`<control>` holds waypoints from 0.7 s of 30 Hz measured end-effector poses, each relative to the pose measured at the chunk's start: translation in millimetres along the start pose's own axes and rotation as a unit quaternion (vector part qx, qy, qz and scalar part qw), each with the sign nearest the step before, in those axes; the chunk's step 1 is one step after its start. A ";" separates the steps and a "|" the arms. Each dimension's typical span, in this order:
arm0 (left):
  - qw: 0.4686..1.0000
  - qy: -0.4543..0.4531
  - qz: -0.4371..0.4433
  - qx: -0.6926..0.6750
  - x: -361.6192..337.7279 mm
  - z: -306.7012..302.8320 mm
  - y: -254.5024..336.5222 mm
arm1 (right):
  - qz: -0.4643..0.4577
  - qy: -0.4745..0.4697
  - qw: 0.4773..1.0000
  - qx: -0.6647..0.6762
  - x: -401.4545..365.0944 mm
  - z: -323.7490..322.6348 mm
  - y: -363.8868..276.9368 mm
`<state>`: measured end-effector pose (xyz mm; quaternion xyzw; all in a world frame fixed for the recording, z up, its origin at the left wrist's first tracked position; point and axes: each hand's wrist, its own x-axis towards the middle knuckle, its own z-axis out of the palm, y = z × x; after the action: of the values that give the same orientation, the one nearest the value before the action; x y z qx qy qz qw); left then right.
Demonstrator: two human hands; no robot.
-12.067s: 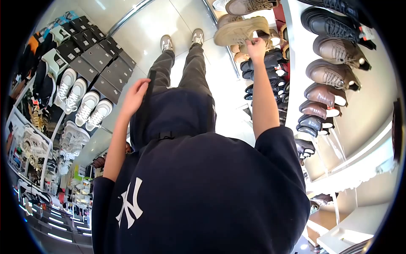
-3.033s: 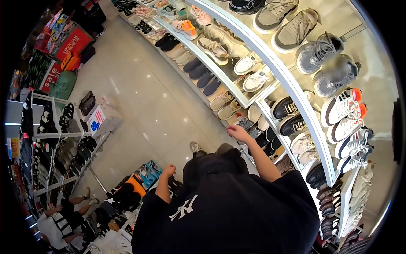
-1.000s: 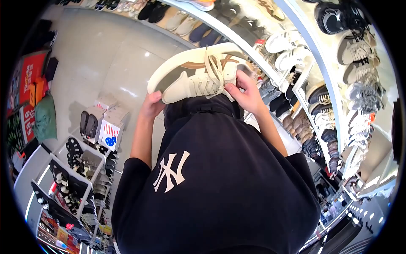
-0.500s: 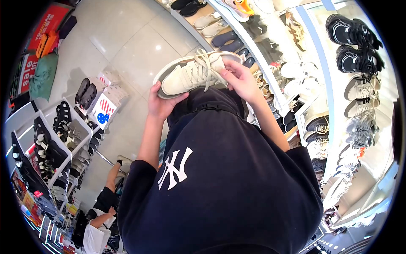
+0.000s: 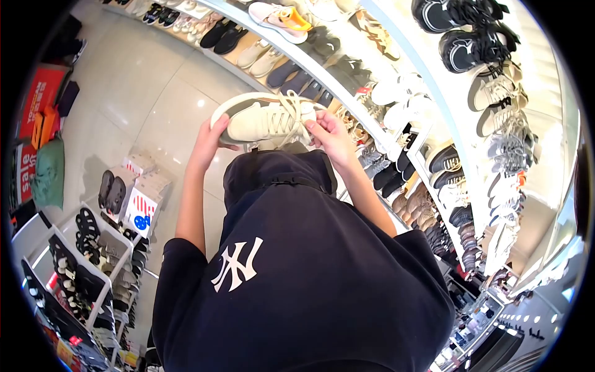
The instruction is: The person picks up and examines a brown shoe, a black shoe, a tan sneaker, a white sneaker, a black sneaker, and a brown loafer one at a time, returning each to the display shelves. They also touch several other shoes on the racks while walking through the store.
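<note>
Display, right side: the curved upper shelf (image 5: 437,93) carries black shoes (image 5: 462,51) with pale trim, then beige lace-ups (image 5: 496,93) and grey lace-ups (image 5: 509,149). Below it, the middle shelf (image 5: 334,73) carries a pink-and-orange shoe (image 5: 280,20) among pale pairs. The lowest shelf (image 5: 238,73) holds black slip-ons (image 5: 222,37), beige shoes (image 5: 260,59) and navy shoes (image 5: 290,75). At your lower left, the white-framed rack (image 5: 108,285) holds dark sandals (image 5: 88,232). Dark clogs (image 5: 114,191) sit on a carton beside the flag-printed box (image 5: 141,209).

Your left hand (image 5: 209,141) grips the toe end of the cream lace-up shoe (image 5: 263,121), thumb on the near side of its rim. Your right hand (image 5: 330,135) pinches the heel end beside the laces (image 5: 288,118), fingers bent. Both forearms reach forward; the shoe lies crosswise between your hands, in front of your torso and above the floor, its toe toward your left.

Your right fingers partly cover the heel, and the outsole's underside faces out of view. Glare washes out the white shoes (image 5: 396,102) on the shelves. The rack's lower contents are crowded and unclear, and the fisheye border cuts off the outer edges.
</note>
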<state>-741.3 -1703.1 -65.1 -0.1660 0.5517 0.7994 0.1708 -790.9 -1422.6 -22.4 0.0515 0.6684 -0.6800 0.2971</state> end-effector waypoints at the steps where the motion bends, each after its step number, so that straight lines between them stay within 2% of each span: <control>1: 1.000 -0.004 0.001 0.004 6.7 3.6 2.6 | -0.003 0.003 1.000 0.003 3.9 -6.9 8.3; 3: 0.983 0.084 0.047 0.155 15.7 11.5 4.5 | -0.018 0.093 0.993 0.075 14.9 -18.1 24.0; 4: 0.987 0.100 0.048 0.116 16.8 14.5 1.4 | 0.000 0.128 0.988 0.082 19.5 -25.7 26.1; 8: 0.979 0.073 0.072 0.176 20.5 -2.1 -38.7 | -0.012 0.170 0.983 0.073 65.6 -83.5 75.2; 10: 0.964 0.045 0.071 0.251 20.5 -33.6 -86.6 | -0.057 0.244 0.964 0.088 98.5 -108.2 96.4; 11: 0.959 0.070 -0.001 0.274 15.0 -50.2 -113.9 | -0.059 0.286 0.951 0.098 110.7 -115.4 94.4; 12: 0.947 0.057 -0.002 0.316 8.9 -83.5 -161.7 | -0.067 0.305 0.944 0.108 131.4 -133.4 104.0; 13: 0.912 0.084 -0.060 0.396 -8.5 -110.3 -203.5 | -0.064 0.336 0.931 0.124 144.9 -142.0 101.6; 14: 0.861 0.005 -0.174 0.477 -31.8 -121.4 -205.8 | -0.074 0.337 0.928 0.141 162.3 -157.6 108.4; 16: 0.803 -0.032 -0.277 0.527 -93.9 -176.5 -275.6 | -0.065 0.355 0.921 0.150 185.1 -173.9 103.6; 17: 0.759 -0.055 -0.366 0.536 -119.9 -167.4 -261.3 | -0.069 0.360 0.915 0.168 199.7 -184.2 106.8; 18: 0.745 -0.052 -0.446 0.493 -141.4 -167.0 -257.5 | -0.070 0.368 0.911 0.171 210.3 -190.3 107.3; 19: 0.736 -0.049 -0.446 0.507 -156.7 -160.5 -244.6 | -0.070 0.376 0.907 0.174 219.5 -195.1 108.4; 21: 0.788 0.036 -0.485 0.377 -180.6 -143.0 -217.1 | -0.083 0.386 0.900 0.184 234.2 -201.6 113.8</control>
<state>-471.1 -1781.3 -210.3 -0.3628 0.6621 0.3329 0.5649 -994.7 -1303.7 -252.2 0.3078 0.5951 -0.7402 -0.0568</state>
